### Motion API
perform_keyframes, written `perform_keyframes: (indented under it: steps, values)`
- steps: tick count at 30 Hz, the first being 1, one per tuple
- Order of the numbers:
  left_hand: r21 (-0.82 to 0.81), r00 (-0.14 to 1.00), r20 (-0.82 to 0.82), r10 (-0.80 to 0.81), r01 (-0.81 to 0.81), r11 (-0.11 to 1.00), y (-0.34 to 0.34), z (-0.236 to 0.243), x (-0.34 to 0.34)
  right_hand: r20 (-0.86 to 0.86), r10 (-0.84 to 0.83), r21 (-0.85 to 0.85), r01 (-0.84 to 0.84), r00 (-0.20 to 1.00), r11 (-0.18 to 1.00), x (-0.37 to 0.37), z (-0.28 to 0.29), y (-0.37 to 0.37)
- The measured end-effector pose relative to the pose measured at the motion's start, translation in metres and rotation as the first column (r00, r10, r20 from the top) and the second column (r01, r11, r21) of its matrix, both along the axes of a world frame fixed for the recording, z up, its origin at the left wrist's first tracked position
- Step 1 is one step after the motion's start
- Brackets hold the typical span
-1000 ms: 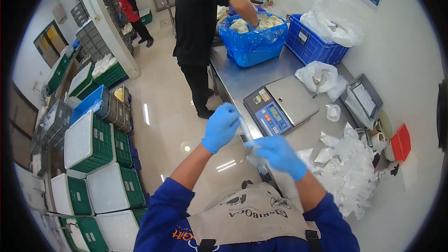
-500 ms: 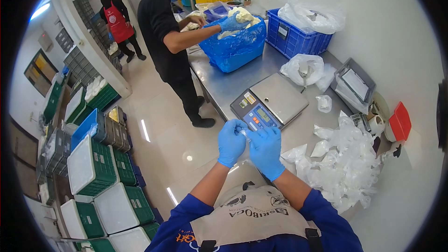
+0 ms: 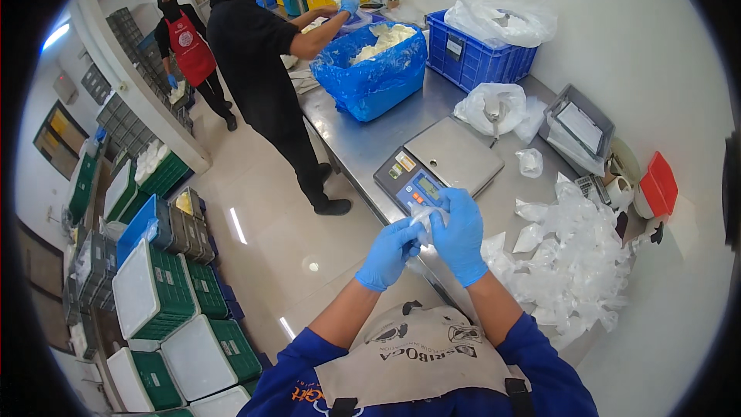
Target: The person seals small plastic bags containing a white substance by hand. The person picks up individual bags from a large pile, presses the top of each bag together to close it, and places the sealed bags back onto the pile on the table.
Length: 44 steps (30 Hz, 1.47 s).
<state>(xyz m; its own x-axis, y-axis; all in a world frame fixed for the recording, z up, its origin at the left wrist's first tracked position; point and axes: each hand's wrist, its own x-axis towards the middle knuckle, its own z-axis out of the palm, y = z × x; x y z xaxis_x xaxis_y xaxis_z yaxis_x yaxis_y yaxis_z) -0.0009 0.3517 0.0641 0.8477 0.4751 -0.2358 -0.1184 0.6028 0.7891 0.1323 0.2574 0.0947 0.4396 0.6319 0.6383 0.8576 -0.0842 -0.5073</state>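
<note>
Both hands wear blue gloves and meet in front of the chest, above the near edge of the steel bench [image 3: 363,143]. The left hand [image 3: 388,253] has its fingers curled and pinches the lower part of a small clear plastic bag [image 3: 424,218]. The right hand [image 3: 461,233] closes over the same bag from the other side, fingertips pressed on its upper end. The bag is crumpled between the two hands, held in the air just in front of the weighing scale [image 3: 438,164], whose blue panel faces the person. To the right of the hands a heap of clear bags [image 3: 575,262] lies on the bench. Farther back stands a tub lined with blue plastic [image 3: 373,69], where another person in black [image 3: 258,69] works with a gloved hand. A blue crate [image 3: 478,58] sits beside the tub.
</note>
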Motion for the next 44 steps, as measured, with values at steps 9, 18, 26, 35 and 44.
perform_keyframes:
  steps: [9,18,26,35,44]
  values:
    - [-0.161,0.986,0.147,0.073,-0.049,0.986,-0.013,0.026,0.002,-0.065,0.318,0.027,-0.317,0.946,0.948,-0.006,0.025,-0.018]
    - [0.475,0.98,-0.11,-0.168,0.2,0.857,-0.067,0.007,0.028,-0.226,0.187,0.16,-0.154,0.956,0.975,0.011,0.05,-0.034]
    - [0.907,0.993,0.024,-0.112,0.025,0.421,-0.124,-0.015,0.08,-0.158,0.168,0.204,-0.134,0.973,0.97,0.035,0.072,-0.114]
    - [0.961,0.996,0.025,0.08,-0.002,-0.275,-0.097,-0.024,0.173,-0.506,-0.098,0.222,0.239,0.857,0.945,0.1,0.087,-0.287]
    - [0.556,0.557,-0.824,-0.105,0.759,-0.338,-0.125,-0.055,0.231,-0.718,-0.292,0.078,0.49,0.632,0.868,0.111,0.025,-0.438]
